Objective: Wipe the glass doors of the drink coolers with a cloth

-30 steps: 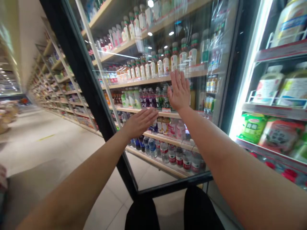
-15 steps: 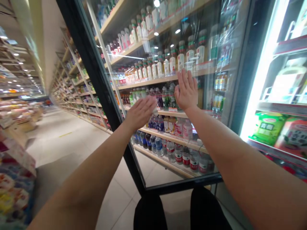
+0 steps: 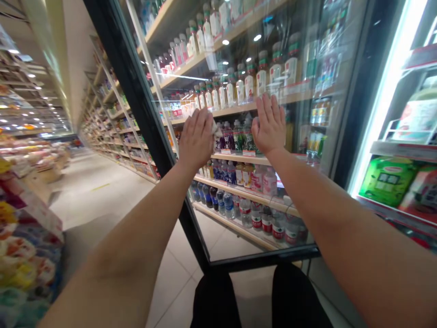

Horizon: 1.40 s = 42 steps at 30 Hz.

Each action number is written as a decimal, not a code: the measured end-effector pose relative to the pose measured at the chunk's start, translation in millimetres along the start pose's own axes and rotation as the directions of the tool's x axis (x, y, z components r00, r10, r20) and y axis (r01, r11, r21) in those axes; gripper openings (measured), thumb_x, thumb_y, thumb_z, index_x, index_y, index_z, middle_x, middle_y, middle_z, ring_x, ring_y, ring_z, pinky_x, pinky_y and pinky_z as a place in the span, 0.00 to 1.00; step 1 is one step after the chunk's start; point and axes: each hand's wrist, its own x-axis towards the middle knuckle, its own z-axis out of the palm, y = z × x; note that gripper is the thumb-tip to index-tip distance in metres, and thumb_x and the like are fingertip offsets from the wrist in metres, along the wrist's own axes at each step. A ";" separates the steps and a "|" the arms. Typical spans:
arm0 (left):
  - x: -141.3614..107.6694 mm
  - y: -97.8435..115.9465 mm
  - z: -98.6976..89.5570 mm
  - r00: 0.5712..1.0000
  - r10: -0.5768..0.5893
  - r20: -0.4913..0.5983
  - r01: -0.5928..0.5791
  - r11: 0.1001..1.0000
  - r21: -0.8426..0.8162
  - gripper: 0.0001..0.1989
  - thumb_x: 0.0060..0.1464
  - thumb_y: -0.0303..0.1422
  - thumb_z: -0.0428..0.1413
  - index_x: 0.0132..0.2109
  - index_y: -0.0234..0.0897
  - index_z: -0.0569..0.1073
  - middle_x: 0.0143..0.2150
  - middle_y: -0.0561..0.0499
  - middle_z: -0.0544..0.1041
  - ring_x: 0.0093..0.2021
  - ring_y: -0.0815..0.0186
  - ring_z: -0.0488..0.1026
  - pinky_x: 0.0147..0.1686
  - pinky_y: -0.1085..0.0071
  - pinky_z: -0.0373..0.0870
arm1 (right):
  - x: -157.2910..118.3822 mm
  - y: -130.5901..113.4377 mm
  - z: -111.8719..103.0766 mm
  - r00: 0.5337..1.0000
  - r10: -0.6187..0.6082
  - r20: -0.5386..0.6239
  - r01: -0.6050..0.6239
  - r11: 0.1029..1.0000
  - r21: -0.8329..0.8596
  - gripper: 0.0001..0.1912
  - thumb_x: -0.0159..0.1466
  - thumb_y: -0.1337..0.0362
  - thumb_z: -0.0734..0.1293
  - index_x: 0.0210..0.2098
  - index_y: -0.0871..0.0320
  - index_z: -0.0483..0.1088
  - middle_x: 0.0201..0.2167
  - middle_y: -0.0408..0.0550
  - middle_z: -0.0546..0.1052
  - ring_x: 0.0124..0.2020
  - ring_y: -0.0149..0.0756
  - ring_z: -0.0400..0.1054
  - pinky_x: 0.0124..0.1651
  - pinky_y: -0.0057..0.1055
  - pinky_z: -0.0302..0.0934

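Both my hands are raised flat against the glass door (image 3: 205,241) of a lit drinks cooler. My left hand (image 3: 196,139) rests on the glass with its fingers pointing up, and a small white cloth (image 3: 216,130) shows at its thumb side. My right hand (image 3: 269,124) lies spread on the glass a short way to the right, holding nothing. Behind the glass stand shelves of bottled drinks (image 3: 239,136). The cloth is partly hidden by my left hand.
A black door frame (image 3: 143,118) runs up the glass's left side. Long grocery shelves (image 3: 116,127) line the aisle's tiled floor (image 3: 99,200). Packaged goods (image 3: 27,259) stand at lower left, and green packs (image 3: 387,181) fill the neighbouring cooler. My black-clad legs (image 3: 215,303) show below.
My left hand has risen and turned upright on the glass, moving closer to my right hand. The white cloth now shows higher up. The view has swung slightly, bringing more of the goods at lower left into sight.
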 end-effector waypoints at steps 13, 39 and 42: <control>3.4 16.7 7.0 1.000 -0.001 0.028 0.002 0.999 -0.044 0.34 0.75 0.31 0.44 0.80 0.34 0.40 0.81 0.49 0.44 0.80 0.58 0.29 0.80 0.50 0.40 | 0.2 0.8 2.2 1.000 0.001 -0.012 -0.001 1.000 0.023 0.35 0.72 0.59 0.51 0.77 0.61 0.53 0.78 0.45 0.52 0.79 0.44 0.41 0.79 0.53 0.37; -4.3 35.8 5.4 0.959 0.157 0.235 -0.131 0.984 -0.121 0.31 0.73 0.28 0.41 0.78 0.32 0.49 0.79 0.42 0.52 0.80 0.55 0.39 0.79 0.49 0.41 | -2.6 7.7 0.8 0.999 -0.020 -0.047 0.027 0.989 0.142 0.35 0.73 0.56 0.52 0.77 0.59 0.52 0.78 0.45 0.49 0.79 0.47 0.39 0.78 0.54 0.33; -14.6 31.6 1.3 0.872 0.362 0.328 -0.311 0.930 -0.197 0.30 0.73 0.28 0.43 0.78 0.35 0.51 0.79 0.46 0.54 0.79 0.58 0.42 0.79 0.53 0.44 | -3.0 6.4 -0.6 0.999 -0.022 -0.046 0.028 0.991 0.129 0.35 0.73 0.57 0.52 0.77 0.62 0.53 0.78 0.49 0.50 0.79 0.52 0.40 0.78 0.57 0.34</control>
